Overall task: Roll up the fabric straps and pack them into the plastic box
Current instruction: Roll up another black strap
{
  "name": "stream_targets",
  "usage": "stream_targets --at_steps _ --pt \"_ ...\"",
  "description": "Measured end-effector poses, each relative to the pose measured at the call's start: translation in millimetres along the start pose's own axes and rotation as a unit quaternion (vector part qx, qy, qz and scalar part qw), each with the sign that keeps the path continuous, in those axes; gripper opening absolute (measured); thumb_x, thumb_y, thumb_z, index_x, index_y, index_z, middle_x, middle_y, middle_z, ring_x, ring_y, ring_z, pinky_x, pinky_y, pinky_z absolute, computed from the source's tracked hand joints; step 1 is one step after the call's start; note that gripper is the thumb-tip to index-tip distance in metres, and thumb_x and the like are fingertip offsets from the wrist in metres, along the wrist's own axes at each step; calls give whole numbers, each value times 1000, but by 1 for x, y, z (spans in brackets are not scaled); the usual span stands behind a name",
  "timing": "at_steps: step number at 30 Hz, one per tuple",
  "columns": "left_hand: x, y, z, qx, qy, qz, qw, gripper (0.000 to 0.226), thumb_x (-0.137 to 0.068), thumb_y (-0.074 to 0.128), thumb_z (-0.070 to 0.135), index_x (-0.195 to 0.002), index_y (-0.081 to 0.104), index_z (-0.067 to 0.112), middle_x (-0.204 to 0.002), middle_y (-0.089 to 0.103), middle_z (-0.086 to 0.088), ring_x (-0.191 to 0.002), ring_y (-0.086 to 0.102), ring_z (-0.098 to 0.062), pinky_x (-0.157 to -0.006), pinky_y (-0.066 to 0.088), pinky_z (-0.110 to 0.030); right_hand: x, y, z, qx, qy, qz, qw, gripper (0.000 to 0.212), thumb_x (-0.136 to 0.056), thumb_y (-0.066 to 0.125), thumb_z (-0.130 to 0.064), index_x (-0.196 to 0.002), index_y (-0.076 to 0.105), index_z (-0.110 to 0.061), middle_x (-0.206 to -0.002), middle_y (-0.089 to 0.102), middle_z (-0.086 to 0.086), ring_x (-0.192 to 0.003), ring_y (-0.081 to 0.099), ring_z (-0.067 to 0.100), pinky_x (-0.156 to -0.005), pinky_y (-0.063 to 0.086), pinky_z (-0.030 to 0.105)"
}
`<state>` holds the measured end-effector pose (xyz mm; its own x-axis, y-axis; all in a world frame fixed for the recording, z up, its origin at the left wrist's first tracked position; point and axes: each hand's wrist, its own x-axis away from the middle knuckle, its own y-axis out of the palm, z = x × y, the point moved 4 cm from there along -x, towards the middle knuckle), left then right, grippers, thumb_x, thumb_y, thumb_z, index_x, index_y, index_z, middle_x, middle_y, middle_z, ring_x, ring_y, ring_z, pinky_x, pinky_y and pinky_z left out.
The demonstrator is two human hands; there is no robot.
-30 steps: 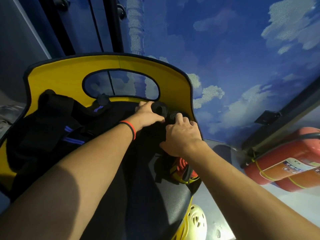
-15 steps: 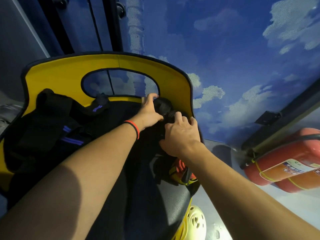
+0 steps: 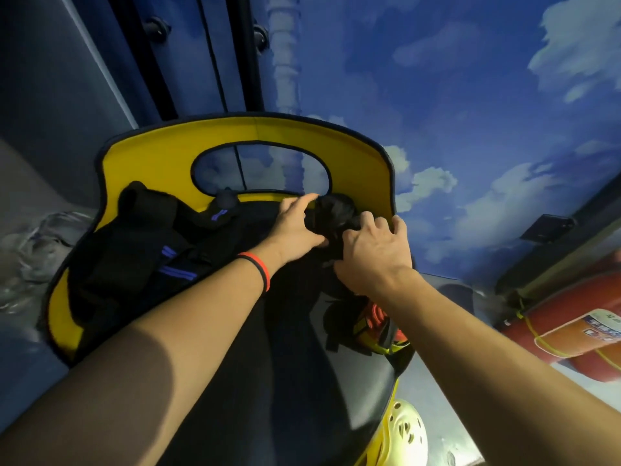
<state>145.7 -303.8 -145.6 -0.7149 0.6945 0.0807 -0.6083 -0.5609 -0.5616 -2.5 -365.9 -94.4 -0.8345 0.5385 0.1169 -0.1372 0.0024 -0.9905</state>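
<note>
A black rolled fabric strap [image 3: 332, 211] lies at the far right of a black seat, against the yellow chair back [image 3: 161, 163]. My left hand [image 3: 297, 227], with a red and black band on its wrist, grips the roll from the left. My right hand [image 3: 374, 250] clamps the strap's loose end from the right, fingers curled over it. More black straps with purple stripes [image 3: 141, 250] are heaped on the seat's left half. A red and yellow buckle [image 3: 373, 322] lies under my right forearm. No plastic box is in view.
Two red fire extinguishers [image 3: 571, 331] lie on the floor at the right. A pale perforated shoe [image 3: 406, 432] shows below the seat's front edge. Crumpled clear plastic [image 3: 30, 250] sits at the left. A blue cloud-painted wall [image 3: 437, 79] stands behind the chair.
The camera has shifted, so the chair sits further right in view. My left fingers have reached further over the roll, and my right fingers have spread and lifted slightly on the strap.
</note>
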Motion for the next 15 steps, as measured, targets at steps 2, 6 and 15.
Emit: stream_targets --at_steps 2,6,15 --pt "18 -17 -2 2 7 -23 1000 84 -74 89 5 -146 50 24 -138 42 -2 -129 52 -23 -105 51 -42 3 -4 -10 -5 -18 17 1000 46 -95 48 -51 -132 59 -25 -139 45 10 -131 44 33 -118 21 54" --pt "59 -56 -15 -61 11 -80 995 74 -75 89 9 -140 57 22 -128 52 -1 -117 60 -21 -97 54 -36 12 -6 -42 -34 -79 22 996 48 -94 51 -50 -135 52 -25 -133 51 7 -123 51 32 -101 40 49" --pt "129 -154 -68 -260 -31 -95 960 54 -79 87 22 -128 66 27 -125 58 1 -116 59 -18 -105 49 -38 27 4 -114 -87 -208 -77 971 94 -92 61 -48 -162 0 -33 -156 35 5 -137 45 32 -106 45 48"
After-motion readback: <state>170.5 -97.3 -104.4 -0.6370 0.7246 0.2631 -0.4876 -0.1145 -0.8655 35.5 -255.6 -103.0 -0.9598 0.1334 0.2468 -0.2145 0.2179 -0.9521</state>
